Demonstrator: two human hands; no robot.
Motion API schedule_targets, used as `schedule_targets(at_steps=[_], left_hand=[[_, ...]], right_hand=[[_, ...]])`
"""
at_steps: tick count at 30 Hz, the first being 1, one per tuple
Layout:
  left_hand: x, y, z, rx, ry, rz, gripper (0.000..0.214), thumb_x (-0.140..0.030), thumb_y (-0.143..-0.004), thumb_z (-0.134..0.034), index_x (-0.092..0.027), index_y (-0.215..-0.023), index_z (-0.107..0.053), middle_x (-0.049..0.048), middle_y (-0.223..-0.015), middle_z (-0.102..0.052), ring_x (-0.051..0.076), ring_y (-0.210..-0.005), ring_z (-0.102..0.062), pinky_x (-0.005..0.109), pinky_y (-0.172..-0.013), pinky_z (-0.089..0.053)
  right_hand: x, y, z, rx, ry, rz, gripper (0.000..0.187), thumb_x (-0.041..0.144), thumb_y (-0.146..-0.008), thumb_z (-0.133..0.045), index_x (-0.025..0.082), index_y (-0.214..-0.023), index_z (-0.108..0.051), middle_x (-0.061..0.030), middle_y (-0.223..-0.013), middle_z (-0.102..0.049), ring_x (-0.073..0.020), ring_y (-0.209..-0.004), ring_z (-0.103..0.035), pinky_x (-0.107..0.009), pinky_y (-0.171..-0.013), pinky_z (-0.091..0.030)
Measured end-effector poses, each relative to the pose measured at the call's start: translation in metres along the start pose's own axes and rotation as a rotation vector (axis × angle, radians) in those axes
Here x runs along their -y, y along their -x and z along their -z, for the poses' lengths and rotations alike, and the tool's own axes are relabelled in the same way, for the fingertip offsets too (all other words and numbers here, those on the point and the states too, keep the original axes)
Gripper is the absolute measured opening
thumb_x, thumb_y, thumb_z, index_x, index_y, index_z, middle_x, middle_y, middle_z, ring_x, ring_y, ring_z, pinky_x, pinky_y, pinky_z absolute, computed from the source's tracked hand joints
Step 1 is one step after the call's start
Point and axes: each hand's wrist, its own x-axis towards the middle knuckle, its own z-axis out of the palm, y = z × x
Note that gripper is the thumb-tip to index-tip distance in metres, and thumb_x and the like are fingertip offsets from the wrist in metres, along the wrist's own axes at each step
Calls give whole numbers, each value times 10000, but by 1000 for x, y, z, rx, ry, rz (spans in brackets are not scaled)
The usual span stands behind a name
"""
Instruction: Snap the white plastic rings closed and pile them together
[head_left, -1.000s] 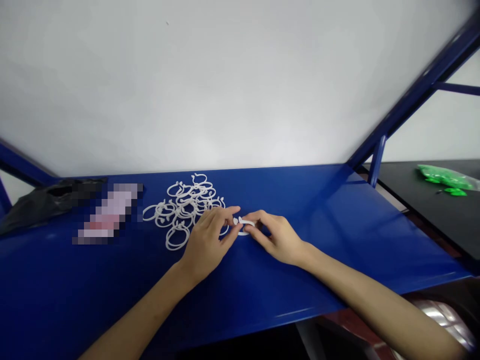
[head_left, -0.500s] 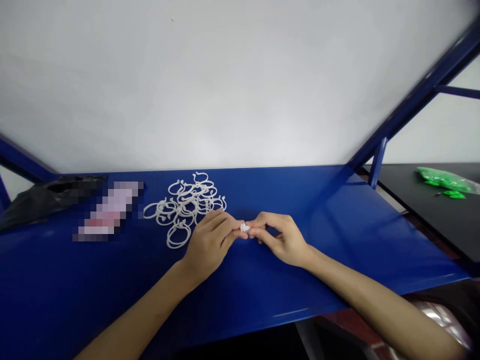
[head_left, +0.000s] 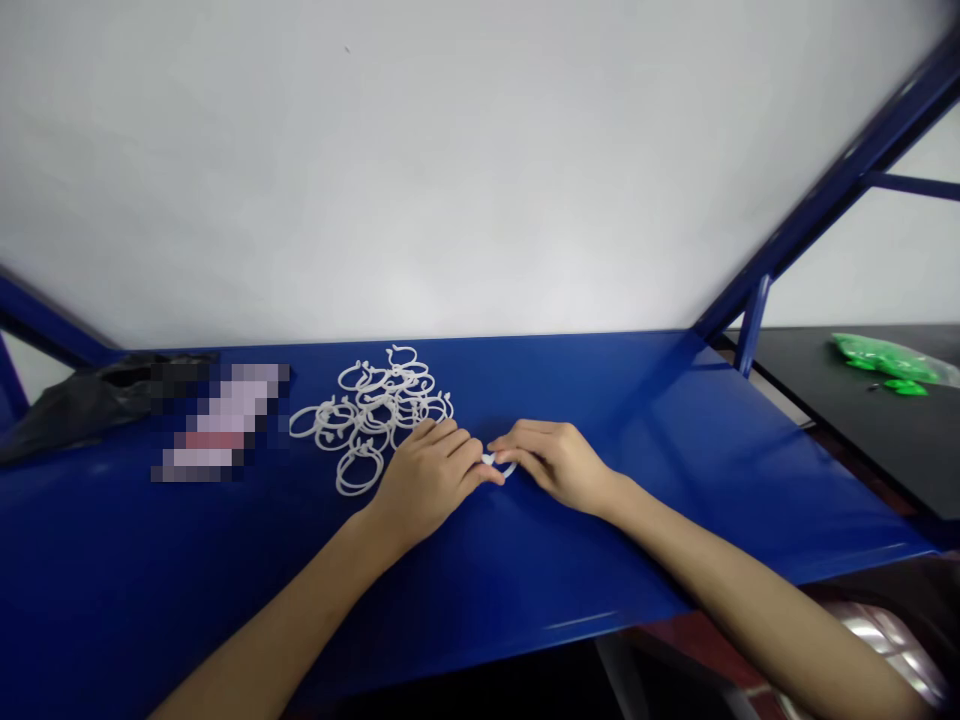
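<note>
Between my two hands is a white plastic curtain ring (head_left: 509, 470), mostly covered by fingers. My left hand (head_left: 431, 470) pinches one part of it with thumb and forefinger. On its other side my right hand (head_left: 559, 465) grips it, thumb and fingers closed together. A short curved piece of the ring shows below the right fingertips. Just beyond and left of my left hand lies a loose pile of similar white rings (head_left: 360, 468), several of them with small knobs at their ends.
The rings lie on a blue tabletop (head_left: 600, 570) against a white wall (head_left: 480, 180). At the left are a black plastic bag (head_left: 90, 405) and a blurred-out pinkish item (head_left: 229, 415). Blue frame bars (head_left: 754, 325) rise at the right, beside a black table (head_left: 862, 425) with a bag of green pieces (head_left: 885, 355).
My fingers have shifted on the ring: the right hand has rolled slightly, and a curved part of the ring now shows below it. The pile is unchanged.
</note>
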Motion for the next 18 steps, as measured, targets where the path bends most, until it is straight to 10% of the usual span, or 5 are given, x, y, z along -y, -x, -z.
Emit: schedule_targets(at_steps=[11, 18], left_hand=[[17, 6, 12, 268, -101, 101, 195, -305, -872, -622, -226, -714, -539, 28, -756, -640, 237, -795, -558, 412, -777, -408], [11, 3, 12, 128, -9, 43, 156, -188, -906, -557, -217, -752, -554, -4, -754, -637, 195, -788, -571, 370, -798, -417]], right_hand=[[-45, 4, 59, -7, 744, -786, 211, 340, -984, -569, 226, -1075, -722, -92, -1030, -673, -218, -798, -674, -310, -656, -487], [-49, 8, 68, -105, 857, -843, 217, 296, -1004, -519, 182, -1032, -702, -130, -1029, -688, -269, -938, -665, -330, -704, -498]])
